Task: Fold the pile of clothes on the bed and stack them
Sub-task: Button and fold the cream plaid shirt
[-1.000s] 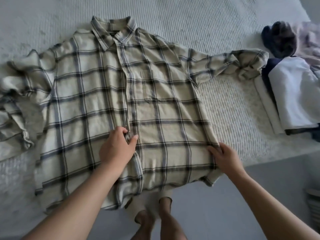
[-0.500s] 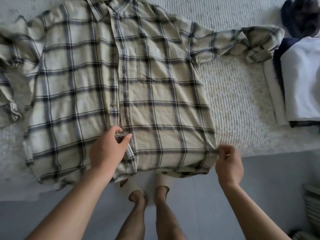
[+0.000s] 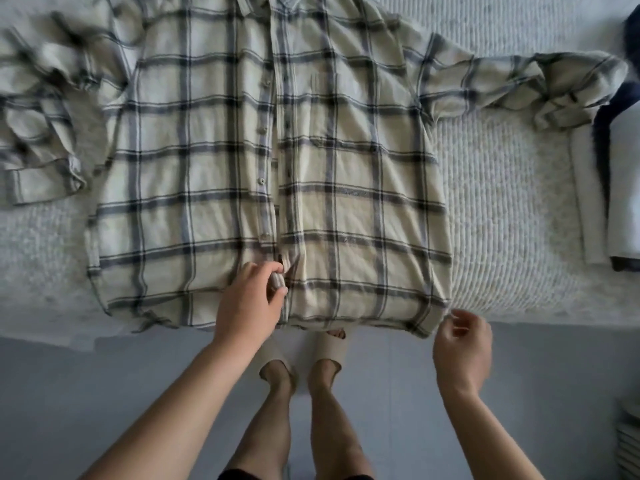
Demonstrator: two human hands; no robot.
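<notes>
A cream plaid button-up shirt (image 3: 346, 188) lies face up and spread flat on the bed, collar away from me, hem at the bed's near edge. Its two sleeves stretch out to the left and right, both crumpled at the cuffs. My left hand (image 3: 247, 303) pinches the button placket near the hem between thumb and fingers. My right hand (image 3: 462, 344) hovers just off the shirt's lower right corner, over the floor, fingers loosely curled and holding nothing.
A white textured bedspread (image 3: 502, 202) covers the bed. Folded clothes (image 3: 623, 188), white and dark, are stacked at the right edge beside the right cuff. My legs and slippers (image 3: 301, 355) stand on the grey floor against the bed.
My right hand has let go of the shirt's right hem corner and drawn back off the bed. The left hand keeps its pinch on the placket. The view has tilted down.
</notes>
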